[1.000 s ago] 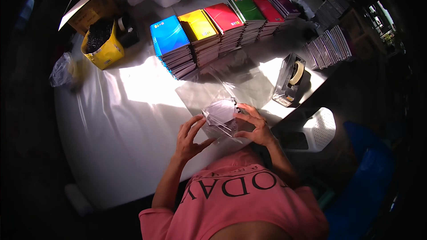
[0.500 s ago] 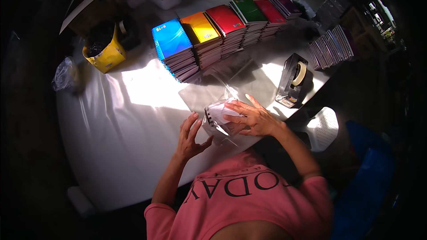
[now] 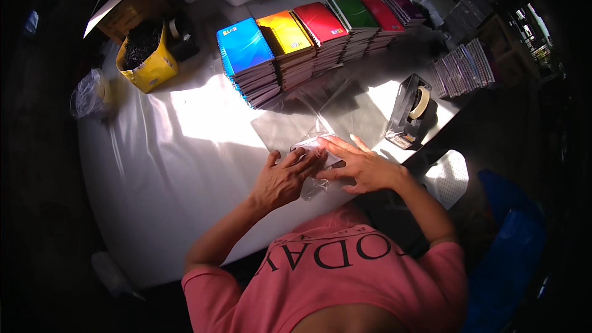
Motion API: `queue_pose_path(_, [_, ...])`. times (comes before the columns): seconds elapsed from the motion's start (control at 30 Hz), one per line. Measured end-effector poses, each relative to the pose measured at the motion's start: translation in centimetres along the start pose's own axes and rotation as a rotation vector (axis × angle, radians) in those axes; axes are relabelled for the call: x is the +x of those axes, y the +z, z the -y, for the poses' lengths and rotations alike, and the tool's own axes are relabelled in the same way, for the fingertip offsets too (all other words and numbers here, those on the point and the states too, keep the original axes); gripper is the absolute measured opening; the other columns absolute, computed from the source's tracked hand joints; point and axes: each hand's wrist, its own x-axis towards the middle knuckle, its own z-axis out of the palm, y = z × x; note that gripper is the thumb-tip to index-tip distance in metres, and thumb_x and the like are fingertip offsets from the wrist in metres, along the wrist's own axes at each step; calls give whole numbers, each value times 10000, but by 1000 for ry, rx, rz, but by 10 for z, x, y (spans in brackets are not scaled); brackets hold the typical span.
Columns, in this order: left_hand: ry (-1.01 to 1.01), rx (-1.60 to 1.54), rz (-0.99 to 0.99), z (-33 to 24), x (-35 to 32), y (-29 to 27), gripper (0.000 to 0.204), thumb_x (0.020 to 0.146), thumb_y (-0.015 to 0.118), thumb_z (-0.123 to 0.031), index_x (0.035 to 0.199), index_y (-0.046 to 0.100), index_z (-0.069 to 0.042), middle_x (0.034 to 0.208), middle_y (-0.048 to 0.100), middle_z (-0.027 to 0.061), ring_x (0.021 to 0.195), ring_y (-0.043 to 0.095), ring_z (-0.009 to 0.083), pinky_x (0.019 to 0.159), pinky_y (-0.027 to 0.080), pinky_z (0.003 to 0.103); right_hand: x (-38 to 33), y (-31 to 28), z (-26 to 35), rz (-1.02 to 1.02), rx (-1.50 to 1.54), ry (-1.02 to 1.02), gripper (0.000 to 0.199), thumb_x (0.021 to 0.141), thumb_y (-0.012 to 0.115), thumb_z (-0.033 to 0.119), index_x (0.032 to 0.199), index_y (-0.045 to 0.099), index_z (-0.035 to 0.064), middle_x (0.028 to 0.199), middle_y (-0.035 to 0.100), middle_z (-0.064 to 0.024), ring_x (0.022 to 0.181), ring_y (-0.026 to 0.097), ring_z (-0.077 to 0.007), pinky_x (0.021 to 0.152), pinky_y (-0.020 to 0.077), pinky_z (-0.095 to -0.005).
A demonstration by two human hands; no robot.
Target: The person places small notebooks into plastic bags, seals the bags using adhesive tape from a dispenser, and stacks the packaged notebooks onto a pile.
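A small white pad in clear plastic wrap (image 3: 313,143) lies near the front edge of the table; black rings along its left side suggest a spiral binding. My left hand (image 3: 280,180) rests on it from the left, its fingers stretched over the top. From the right, my right hand (image 3: 369,169) lies across it with fingers spread. Both hands cover most of the pad. Loose clear film (image 3: 316,190) sticks out below the fingers. Beneath and beyond the pad spreads a flat clear plastic sheet (image 3: 277,128).
Behind the sheet stand stacks of spiral notebooks: blue (image 3: 245,46), yellow (image 3: 285,32), red (image 3: 319,23), green (image 3: 351,12) and others. A black tape dispenser (image 3: 404,114) stands right, near more notebooks (image 3: 462,71). Far left is a yellow bin (image 3: 151,71); a white perforated seat (image 3: 449,179) is beside the table.
My left hand has moved right and come down onto the wrapped pad, where before it hovered at its left side. My right hand stays on the pad. The view has shifted slightly.
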Motion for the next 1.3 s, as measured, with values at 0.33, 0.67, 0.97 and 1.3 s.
queue_pose_path(0.33, [-22, -122, -8, -4, 1, -10, 887, 629, 628, -84, 1427, 277, -249, 1455, 322, -41, 1337, 295, 116, 986, 280, 478, 78, 2, -38, -485, 926, 185, 136, 766, 672, 26, 899, 686, 4, 828, 685, -89, 807, 636, -121, 759, 510, -275])
queue_pose_path(0.67, [-67, -16, 25, 8, 9, -14, 908, 557, 699, -168, 1337, 348, -472, 1488, 238, -82, 1377, 133, 331, 1002, 78, 647, -82, 24, -76, -1345, 123, 1101, 373, 856, 633, 327, 1063, 597, 19, 985, 604, -65, 753, 538, -111, 674, 416, -240])
queue_pose_path(0.97, [-56, 3, 26, 7, 9, -14, 915, 543, 766, -244, 1314, 363, -526, 1491, 233, -82, 1386, 69, 369, 998, -26, 674, -100, 52, -108, -1217, 1153, 1183, 416, 801, 624, 511, 1015, 640, 156, 1194, 548, -11, 1105, 446, -167, 882, 300, -458])
queue_pose_path(1.3, [-78, -8, 65, 6, 11, -15, 910, 567, 767, -239, 1322, 346, -524, 1497, 207, -85, 1382, 70, 374, 984, 45, 709, -110, 97, -104, -1479, 1187, 817, 280, 836, 645, 300, 1070, 644, 147, 1392, 382, 26, 1254, 330, -172, 931, 262, -515])
